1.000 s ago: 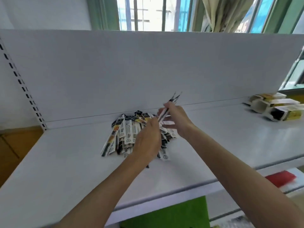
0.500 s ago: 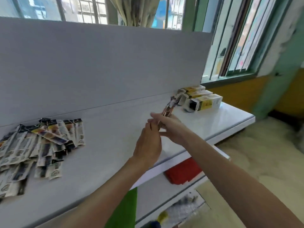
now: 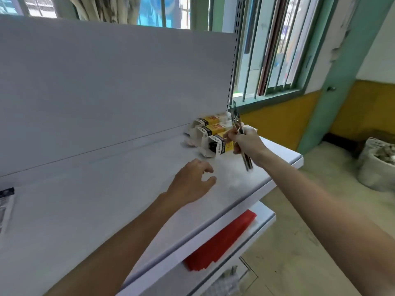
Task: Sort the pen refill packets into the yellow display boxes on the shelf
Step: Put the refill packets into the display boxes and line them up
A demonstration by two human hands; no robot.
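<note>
Right hand (image 3: 245, 143) pinches refill packets (image 3: 235, 117) by the yellow display boxes (image 3: 210, 130), right end of the shelf (image 3: 128, 189); left hand (image 3: 192, 182) loose, empty. Splayed tips could snag a box.

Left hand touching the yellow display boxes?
Apart. Head view: white shelf surface shows between the left hand and the nearest yellow-and-white cardboard display box.

The thin bundle of pen refill packets (image 3: 235, 118) was blurred. The right hand (image 3: 245, 143) hid part of the nearest yellow cardboard box (image 3: 214, 146). The left edge cropped a black-and-white packet (image 3: 5, 208).
</note>
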